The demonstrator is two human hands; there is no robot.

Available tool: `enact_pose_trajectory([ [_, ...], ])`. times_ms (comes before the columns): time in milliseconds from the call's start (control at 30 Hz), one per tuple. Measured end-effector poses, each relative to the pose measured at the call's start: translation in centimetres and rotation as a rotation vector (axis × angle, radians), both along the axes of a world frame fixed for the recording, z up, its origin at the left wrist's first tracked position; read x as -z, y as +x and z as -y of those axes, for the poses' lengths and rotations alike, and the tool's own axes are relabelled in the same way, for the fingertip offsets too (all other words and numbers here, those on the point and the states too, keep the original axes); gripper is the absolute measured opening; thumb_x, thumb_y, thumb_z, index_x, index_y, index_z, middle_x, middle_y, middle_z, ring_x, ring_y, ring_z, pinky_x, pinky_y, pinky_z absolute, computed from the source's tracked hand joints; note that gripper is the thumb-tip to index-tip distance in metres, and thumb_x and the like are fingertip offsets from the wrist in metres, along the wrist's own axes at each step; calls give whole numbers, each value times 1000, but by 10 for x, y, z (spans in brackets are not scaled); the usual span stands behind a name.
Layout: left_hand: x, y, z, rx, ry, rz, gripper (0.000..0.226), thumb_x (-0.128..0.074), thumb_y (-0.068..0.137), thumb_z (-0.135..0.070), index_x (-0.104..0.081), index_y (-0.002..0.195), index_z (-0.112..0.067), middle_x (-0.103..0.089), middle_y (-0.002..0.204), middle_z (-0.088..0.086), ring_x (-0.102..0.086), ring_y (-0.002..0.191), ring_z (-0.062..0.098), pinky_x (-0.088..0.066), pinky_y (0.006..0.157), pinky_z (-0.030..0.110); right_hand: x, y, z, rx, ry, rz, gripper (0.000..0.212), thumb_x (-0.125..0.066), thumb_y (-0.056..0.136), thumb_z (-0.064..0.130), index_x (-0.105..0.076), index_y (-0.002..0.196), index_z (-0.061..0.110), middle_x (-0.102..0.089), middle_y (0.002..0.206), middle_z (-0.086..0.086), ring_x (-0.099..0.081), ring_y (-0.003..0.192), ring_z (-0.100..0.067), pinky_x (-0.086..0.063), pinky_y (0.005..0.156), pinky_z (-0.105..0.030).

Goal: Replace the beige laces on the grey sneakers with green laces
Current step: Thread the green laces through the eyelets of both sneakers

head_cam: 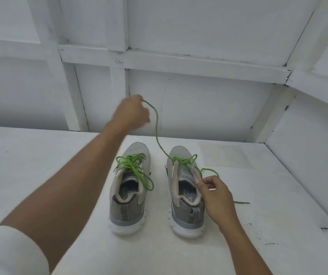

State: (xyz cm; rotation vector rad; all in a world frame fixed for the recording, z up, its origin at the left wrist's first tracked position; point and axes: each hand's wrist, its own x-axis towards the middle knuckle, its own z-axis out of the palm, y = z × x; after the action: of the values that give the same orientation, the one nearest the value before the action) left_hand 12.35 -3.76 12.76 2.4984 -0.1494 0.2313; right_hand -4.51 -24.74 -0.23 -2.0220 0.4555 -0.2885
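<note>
Right sneaker (179,152) stands on the surface (268,195), left sneaker (137,150) just beside it. Left hand (133,114), raised above its toe, fingers clenching its green lace (156,126). Right hand (216,197) fingers pinch its eyelet edge.

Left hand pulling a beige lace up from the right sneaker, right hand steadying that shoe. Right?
No: head view shows the lace is green, not beige. The left hand pulls it up from the right sneaker; the right hand steadies that shoe.
</note>
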Motion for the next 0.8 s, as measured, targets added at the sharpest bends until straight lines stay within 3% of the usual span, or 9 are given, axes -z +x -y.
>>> enact_pose_trajectory([
  [67,32,-20,31,216,148,-112,68,-56,92,-13,-23,151,-19,-57,132,12,-55,119,29,-44,100,40,-1,0,0,-1,0,-1,20,-62,91,37,-61,90,18,-61,88,6,-57,78,-2,-37,57,-16],
  [100,50,-29,45,300,262,-168,70,-56,92,-13,-22,152,-21,-52,138,11,-55,119,29,-44,100,41,-1,0,0,-3,2,-2,20,-62,91,37,-60,90,18,-61,88,6,-56,78,-2,-38,57,-16],
  [133,64,-37,55,357,388,-222,63,-56,91,-12,-33,148,-19,-52,136,13,-57,115,29,-47,95,39,-1,-1,0,-6,1,-2,20,-62,91,37,-60,90,18,-61,89,6,-56,78,-2,-38,58,-17],
  [200,79,-44,63,392,564,-255,34,-56,87,-8,-60,121,-9,-61,116,14,-59,92,28,-49,74,33,-1,-1,1,-8,-7,-1,20,-62,92,37,-60,91,18,-61,89,7,-56,79,-1,-38,58,-17],
  [267,79,-44,62,389,577,-249,21,-54,87,-9,-64,105,-6,-63,101,11,-59,83,27,-46,66,32,0,-1,1,-3,-16,0,19,-62,92,37,-61,91,18,-61,89,8,-55,79,0,-37,58,-16],
  [433,59,-27,47,339,545,-170,20,-51,88,-9,-68,98,-7,-71,93,5,-67,87,23,-55,72,33,1,-1,1,2,-12,8,19,-62,91,37,-61,91,18,-61,88,7,-56,78,-1,-38,58,-16],
  [800,23,-20,26,313,476,-183,16,-58,87,-11,-71,95,-7,-74,85,3,-69,85,23,-58,81,41,-2,3,3,-12,-31,-19,19,-63,91,37,-61,91,18,-61,89,7,-57,77,-4,-39,57,-18],
])
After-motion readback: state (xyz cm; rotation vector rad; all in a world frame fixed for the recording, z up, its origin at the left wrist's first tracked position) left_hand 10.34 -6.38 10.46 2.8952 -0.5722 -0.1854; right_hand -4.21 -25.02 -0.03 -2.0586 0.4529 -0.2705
